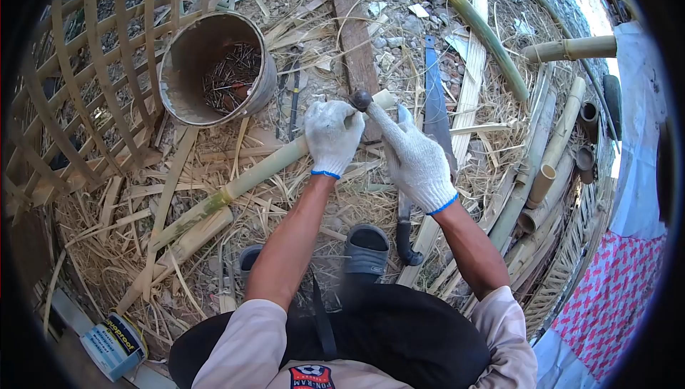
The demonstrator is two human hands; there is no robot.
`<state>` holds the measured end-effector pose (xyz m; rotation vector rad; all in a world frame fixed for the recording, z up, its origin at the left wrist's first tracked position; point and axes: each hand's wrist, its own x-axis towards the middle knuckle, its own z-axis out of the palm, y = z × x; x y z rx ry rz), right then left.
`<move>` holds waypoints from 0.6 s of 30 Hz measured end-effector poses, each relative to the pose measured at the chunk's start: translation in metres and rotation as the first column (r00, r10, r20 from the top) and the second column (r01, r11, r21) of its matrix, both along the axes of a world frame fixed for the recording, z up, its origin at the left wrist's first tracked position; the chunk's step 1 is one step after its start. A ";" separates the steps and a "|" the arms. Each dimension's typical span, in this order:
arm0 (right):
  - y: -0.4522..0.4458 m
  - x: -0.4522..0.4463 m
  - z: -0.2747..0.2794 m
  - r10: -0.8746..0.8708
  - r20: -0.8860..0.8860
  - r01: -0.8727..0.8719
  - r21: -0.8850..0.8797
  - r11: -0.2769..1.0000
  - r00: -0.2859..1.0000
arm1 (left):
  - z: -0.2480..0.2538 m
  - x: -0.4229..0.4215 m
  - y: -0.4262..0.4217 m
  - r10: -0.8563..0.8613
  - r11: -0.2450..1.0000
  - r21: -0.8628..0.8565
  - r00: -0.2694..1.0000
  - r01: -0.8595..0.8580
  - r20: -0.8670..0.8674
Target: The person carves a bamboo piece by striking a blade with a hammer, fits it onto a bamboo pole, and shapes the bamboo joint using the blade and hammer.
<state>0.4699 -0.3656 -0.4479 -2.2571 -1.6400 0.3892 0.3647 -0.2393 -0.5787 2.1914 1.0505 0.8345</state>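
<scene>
fingers of the gloved left hand (332, 136) are curled shut around a green bamboo pole (265, 170); on the gloved right hand (422, 159) the index finger stretches out to a dark round knob (362, 99), the thumb stands apart, and the other fingers are hidden, so i cannot tell what they grip. the pole slants from near left up to its pale end, between the hands and across a brown plank (351, 28). at far left stands a lattice of strips (94, 39), with a labelled tub (114, 346) near left. right of the lattice, a bucket (266, 86) holds nails (230, 71). near, below the right hand, is a dark curved handle (405, 243); beyond, a long blue-topped blade (432, 89). further right lie bamboo lengths (553, 164), then a red-patterned cloth (606, 296).
</scene>
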 end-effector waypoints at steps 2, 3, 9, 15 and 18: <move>-0.005 -0.002 -0.004 0.015 -0.014 -0.014 0.052 0.999 1.000 | 0.002 -0.002 0.001 0.001 1.000 -0.005 1.000 -0.002 -0.024; -0.007 -0.003 -0.005 0.022 -0.019 -0.019 0.118 0.993 1.000 | 0.002 -0.004 0.001 -0.004 1.000 0.004 0.999 0.004 -0.040; -0.007 -0.006 0.002 0.017 -0.001 -0.017 -0.034 0.999 1.000 | -0.003 0.000 0.002 0.002 1.000 -0.013 0.999 -0.002 -0.043; -0.002 -0.003 -0.003 -0.005 0.028 0.009 -0.121 0.993 1.000 | 0.000 -0.002 0.004 -0.029 0.999 -0.018 0.999 0.029 -0.035; -0.008 -0.009 -0.007 0.009 0.052 -0.004 -0.087 0.996 0.999 | 0.001 -0.003 0.001 -0.018 0.999 -0.046 0.997 0.014 -0.076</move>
